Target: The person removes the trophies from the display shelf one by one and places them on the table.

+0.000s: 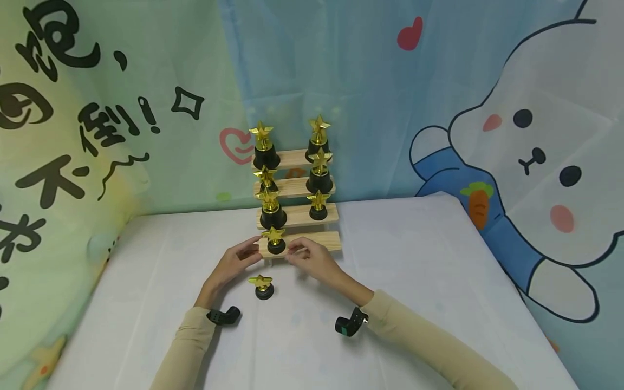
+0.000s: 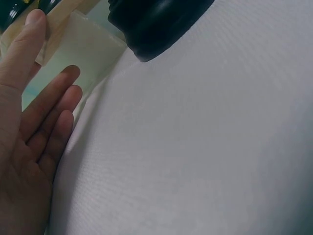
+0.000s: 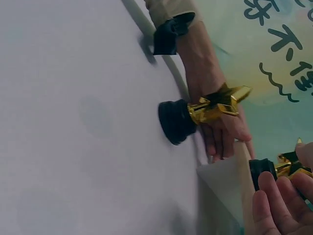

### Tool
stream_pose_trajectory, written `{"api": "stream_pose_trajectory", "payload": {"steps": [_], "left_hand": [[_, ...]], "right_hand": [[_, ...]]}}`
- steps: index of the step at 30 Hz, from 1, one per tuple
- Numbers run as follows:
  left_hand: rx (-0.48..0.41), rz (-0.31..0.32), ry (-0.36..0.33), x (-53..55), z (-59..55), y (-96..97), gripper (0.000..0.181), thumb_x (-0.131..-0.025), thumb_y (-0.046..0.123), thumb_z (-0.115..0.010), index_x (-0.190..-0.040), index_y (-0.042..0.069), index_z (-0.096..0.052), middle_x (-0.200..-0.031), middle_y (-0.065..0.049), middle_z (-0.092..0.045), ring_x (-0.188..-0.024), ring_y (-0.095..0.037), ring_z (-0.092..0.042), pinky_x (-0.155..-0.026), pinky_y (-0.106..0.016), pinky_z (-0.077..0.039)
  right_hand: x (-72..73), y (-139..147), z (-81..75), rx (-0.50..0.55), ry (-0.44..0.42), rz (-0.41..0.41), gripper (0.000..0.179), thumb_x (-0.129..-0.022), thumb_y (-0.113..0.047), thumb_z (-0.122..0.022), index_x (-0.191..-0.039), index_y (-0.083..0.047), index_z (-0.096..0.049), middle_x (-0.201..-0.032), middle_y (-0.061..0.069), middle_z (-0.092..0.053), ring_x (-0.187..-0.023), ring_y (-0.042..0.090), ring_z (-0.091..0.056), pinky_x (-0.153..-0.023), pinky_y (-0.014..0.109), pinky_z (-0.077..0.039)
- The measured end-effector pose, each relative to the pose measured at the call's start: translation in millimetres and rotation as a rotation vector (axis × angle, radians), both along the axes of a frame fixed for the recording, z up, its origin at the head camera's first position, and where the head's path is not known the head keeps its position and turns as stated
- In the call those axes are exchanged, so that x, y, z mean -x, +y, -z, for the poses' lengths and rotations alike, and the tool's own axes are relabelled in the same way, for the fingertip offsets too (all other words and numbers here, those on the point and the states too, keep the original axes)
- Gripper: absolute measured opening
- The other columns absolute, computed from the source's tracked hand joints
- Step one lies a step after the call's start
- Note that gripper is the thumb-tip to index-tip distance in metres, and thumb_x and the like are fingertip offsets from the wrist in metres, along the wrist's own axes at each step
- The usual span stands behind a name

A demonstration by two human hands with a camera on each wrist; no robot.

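Trophy (image 1: pixel 275 242) stands on the lowest step (image 1: pixel 317 240) between both hands (image 1: pixel 239 260) (image 1: pixel 311 258).

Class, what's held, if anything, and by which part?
Left hand: bottom step, by its left end. Right hand: can't tell if holding that step's trophy.

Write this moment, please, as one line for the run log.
left hand: at left end of lowest shelf | right hand: beside trophy standing on it | table: another trophy, upright, in front of shelf
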State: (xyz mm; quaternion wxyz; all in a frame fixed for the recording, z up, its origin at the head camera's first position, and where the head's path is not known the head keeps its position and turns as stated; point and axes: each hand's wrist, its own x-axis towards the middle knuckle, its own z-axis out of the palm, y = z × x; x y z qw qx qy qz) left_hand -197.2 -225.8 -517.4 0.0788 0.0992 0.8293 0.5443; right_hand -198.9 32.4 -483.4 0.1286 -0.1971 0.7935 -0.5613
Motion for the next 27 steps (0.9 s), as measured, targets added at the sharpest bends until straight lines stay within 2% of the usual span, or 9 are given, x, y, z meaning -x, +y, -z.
{"api": "stream_pose_trajectory", "payload": {"steps": [4, 8, 12, 16, 21, 27], "left_hand": [[-0.004, -0.002, -0.012, -0.4, 1.0, -0.4, 0.057, -0.092, 0.021, -0.067, -0.144, 0.008, -0.047, -0.128, -0.023, -0.062, -0.116, -0.035, -0.06, -0.09, -0.025, -0.051], [0.005, -0.007, -0.008, 0.3, 1.6, -0.4, 0.057, -0.093, 0.023, -0.067, -0.144, 0.008, -0.046, -0.128, -0.023, -0.062, -0.117, -0.036, -0.06, -0.096, -0.036, -0.05], [0.007, -0.013, -0.008, 0.4, 1.7, 0.1, 0.058, -0.093, 0.024, -0.067, -0.144, 0.009, -0.046, -0.129, -0.023, -0.062, -0.117, -0.035, -0.06, -0.099, -0.044, -0.049], [0.01, -0.005, -0.008, 0.1, 1.8, 0.1, 0.057, -0.093, 0.023, -0.066, -0.144, 0.008, -0.046, -0.129, -0.024, -0.061, -0.118, -0.036, -0.06, -0.1, -0.047, -0.048], [0.013, -0.003, -0.007, -0.5, 1.3, 0.6, 0.058, -0.093, 0.023, -0.066, -0.145, 0.008, -0.045, -0.13, -0.024, -0.06, -0.119, -0.037, -0.059, -0.1, -0.048, -0.048], [0.01, -0.002, 0.001, -0.1, -0.8, 0.6, 0.057, -0.093, 0.023, -0.066, -0.144, 0.008, -0.046, -0.129, -0.024, -0.061, -0.118, -0.037, -0.06, -0.101, -0.048, -0.048]], "right_hand": [[8.6, -2, -5.5, -0.011, 0.001, 0.026, 0.035, -0.091, -0.026, -0.069, -0.12, -0.008, -0.061, -0.115, 0.012, -0.066, -0.096, 0.023, -0.069, -0.078, 0.028, -0.054], [18.3, -7, -10.5, 0.008, -0.032, 0.051, 0.035, -0.092, -0.026, -0.067, -0.123, -0.01, -0.06, -0.117, 0.011, -0.065, -0.098, 0.025, -0.069, -0.081, 0.033, -0.057], [24.4, -14, -15.5, 0.074, -0.071, 0.046, 0.036, -0.095, -0.021, -0.063, -0.127, -0.005, -0.056, -0.118, 0.016, -0.061, -0.099, 0.031, -0.068, -0.084, 0.043, -0.057], [26.1, -18, -18.5, 0.082, -0.085, 0.03, 0.036, -0.097, -0.02, -0.06, -0.128, -0.003, -0.054, -0.118, 0.018, -0.059, -0.1, 0.032, -0.067, -0.085, 0.047, -0.057], [27.4, -23, -18.2, 0.078, -0.084, 0.031, 0.034, -0.097, -0.021, -0.059, -0.128, -0.006, -0.056, -0.114, 0.017, -0.062, -0.098, 0.032, -0.068, -0.082, 0.046, -0.057], [30.9, -26, -15.8, 0.065, -0.067, 0.061, 0.028, -0.098, -0.02, -0.058, -0.124, -0.008, -0.06, -0.108, 0.014, -0.065, -0.095, 0.029, -0.068, -0.077, 0.038, -0.058]]}}
